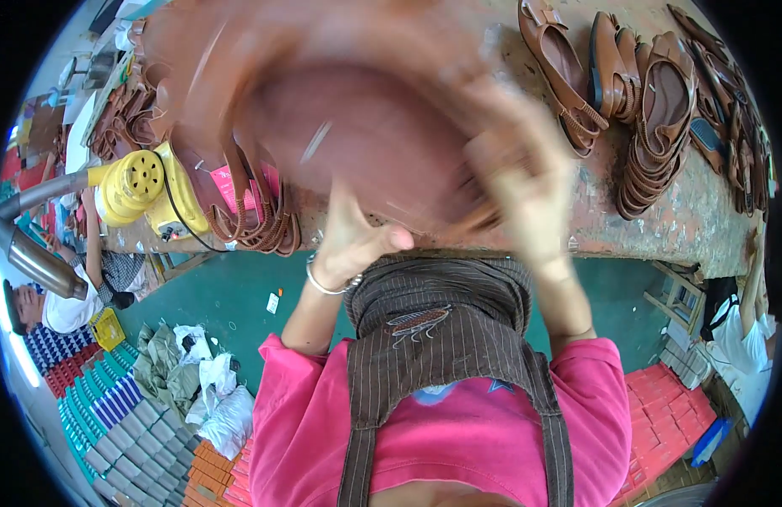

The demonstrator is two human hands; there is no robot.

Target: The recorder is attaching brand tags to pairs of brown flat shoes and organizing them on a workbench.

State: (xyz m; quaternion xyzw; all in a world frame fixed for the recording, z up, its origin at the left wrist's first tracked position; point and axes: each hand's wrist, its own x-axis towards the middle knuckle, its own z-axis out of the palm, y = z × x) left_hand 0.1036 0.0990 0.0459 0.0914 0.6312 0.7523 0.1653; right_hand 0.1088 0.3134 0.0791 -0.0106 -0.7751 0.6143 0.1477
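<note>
At the far left of the view, a co-worker (65,308) in a white top is close to the worktable (593,211), and a bent grey metal nozzle (40,258) runs out from a yellow blower (133,188) standing near the table's front edge. Behind the blower lies a heap of brown footwear (125,118); below it, rows of grey boxes (141,448) and crumpled white bags (226,418) lie on the green floor (239,291). Just right of the blower are brown sandals (260,228) with braided straps, a pink card (230,188) among them. The left hand (353,232), a bracelet (327,283) at its wrist, is up against the near edge of a large brown shoe (365,148), one digit pointing up and another stretched to the right; I cannot tell whether it grips. That shoe is raised above the table's front edge, close to the camera and blurred by motion, its dark inside showing. The right hand (526,190), also blurred, grasps the shoe's right side, its fingers bent around the edge. Further right on the worktable, brown slingback shoes (555,55) lie near a nested stack of sandals (657,160), with more footwear (733,110) beyond, toward the rim of the view
</note>
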